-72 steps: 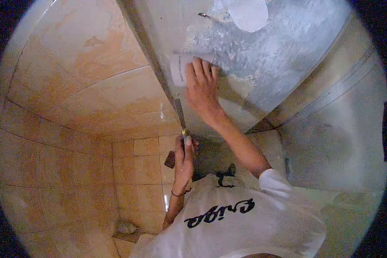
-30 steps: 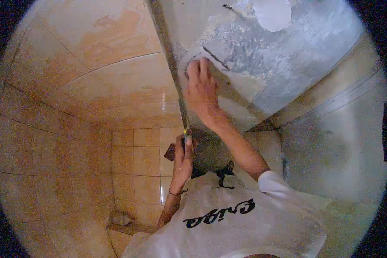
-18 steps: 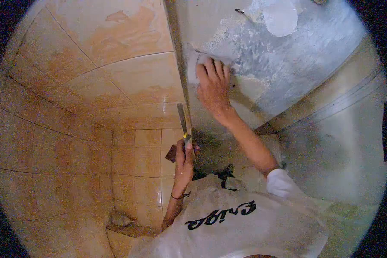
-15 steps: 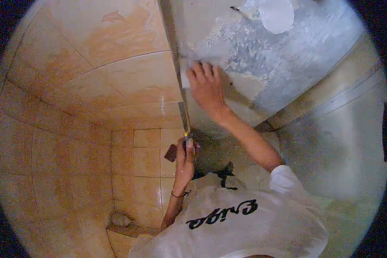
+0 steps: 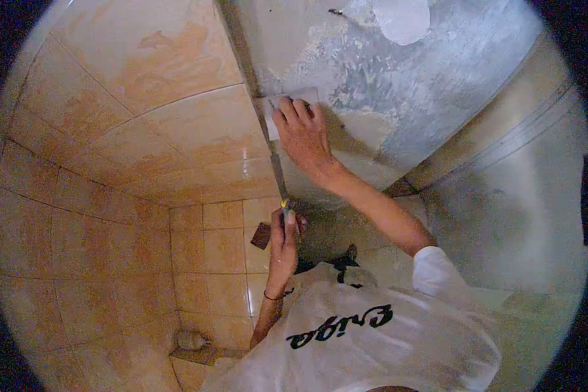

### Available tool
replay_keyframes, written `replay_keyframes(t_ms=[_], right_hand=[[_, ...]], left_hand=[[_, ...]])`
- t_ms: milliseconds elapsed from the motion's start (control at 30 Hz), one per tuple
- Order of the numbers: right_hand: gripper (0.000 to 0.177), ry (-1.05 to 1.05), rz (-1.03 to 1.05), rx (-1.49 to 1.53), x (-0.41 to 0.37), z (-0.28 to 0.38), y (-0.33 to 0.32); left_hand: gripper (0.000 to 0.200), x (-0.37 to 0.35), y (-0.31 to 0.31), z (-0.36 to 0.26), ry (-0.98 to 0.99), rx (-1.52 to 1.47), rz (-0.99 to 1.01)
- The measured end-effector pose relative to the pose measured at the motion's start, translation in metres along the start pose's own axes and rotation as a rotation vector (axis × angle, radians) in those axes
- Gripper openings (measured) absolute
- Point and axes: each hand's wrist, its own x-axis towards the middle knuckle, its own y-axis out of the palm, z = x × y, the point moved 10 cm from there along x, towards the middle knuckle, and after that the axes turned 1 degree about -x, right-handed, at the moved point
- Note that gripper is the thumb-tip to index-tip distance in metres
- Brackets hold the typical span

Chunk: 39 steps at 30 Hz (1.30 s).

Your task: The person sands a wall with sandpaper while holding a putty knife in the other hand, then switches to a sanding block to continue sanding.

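My right hand point(image 5: 305, 138) is closed on a pale flat rectangular sheet point(image 5: 274, 125), its fingertips bent over it against a patchy grey-blue panel point(image 5: 372, 78). The sheet's left edge lies right by the tiled wall's edge. Lower down, my left hand point(image 5: 283, 245) wraps round the grey handle of a narrow-bladed scraper point(image 5: 278, 178) with a yellow collar. Its metal blade points upward, along the wall's edge. Beside the left hand shows a dark red-brown block point(image 5: 261, 235); whether the hand touches it I cannot tell.
A tiled wall point(image 5: 170, 130) with orange markings rises on the left, above a tiled floor point(image 5: 222, 251). High on the panel are a white rounded patch point(image 5: 402, 19) and a small dark piece point(image 5: 335, 12). A pale ledge or frame point(image 5: 503, 150) runs along the right.
The view has shifted slightly. My right hand has moved a little left and down, and more of the pale sheet shows. The left hand still grips the scraper in nearly the same place.
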Motion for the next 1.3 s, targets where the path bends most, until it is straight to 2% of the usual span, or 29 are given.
replay_keyframes(t_ms=[233,300,400,467,567,667,800,867,900,1067,1300], right_hand=[[0.025,0.055,0.001,0.034,0.051,-0.009,-0.030],[0.025,0.057,0.008,0.023,0.046,-0.005,-0.027],[0.023,0.036,0.032,0.012,0.028,0.003,-0.015],[0.022,0.044,-0.017,0.022,0.028,0.001,-0.021],[0.023,0.088,-0.023,0.047,0.063,-0.006,-0.048],[0.023,0.061,0.019,-0.035,0.059,0.001,-0.034],[0.021,0.042,0.055,-0.003,0.043,0.005,-0.022],[0.022,0.033,-0.079,-0.052,0.056,0.000,-0.041],[0.022,0.041,-0.077,-0.053,0.058,-0.002,-0.045],[0.023,0.012,0.105,0.030,0.040,0.005,-0.023],[0.021,0.007,-0.003,0.029,0.066,-0.001,-0.048]], left_hand=[[0.035,-0.001,0.003,-0.011,-0.061,0.027,-0.017],[0.036,-0.002,0.006,-0.007,-0.078,0.009,0.012],[0.038,0.000,0.006,-0.005,0.004,0.018,-0.006],[0.038,0.001,0.009,-0.004,-0.050,-0.056,0.003],[0.039,-0.002,0.012,-0.001,-0.058,-0.032,0.017],[0.040,-0.003,0.015,-0.005,-0.016,0.058,0.055],[0.041,0.000,0.012,-0.004,0.020,-0.008,0.017],[0.040,-0.001,0.012,-0.013,0.010,-0.016,0.015],[0.040,0.000,0.011,-0.011,0.007,-0.011,0.020],[0.038,0.000,0.012,-0.002,-0.019,0.027,0.061],[0.036,-0.002,0.013,-0.003,-0.024,0.069,0.041]])
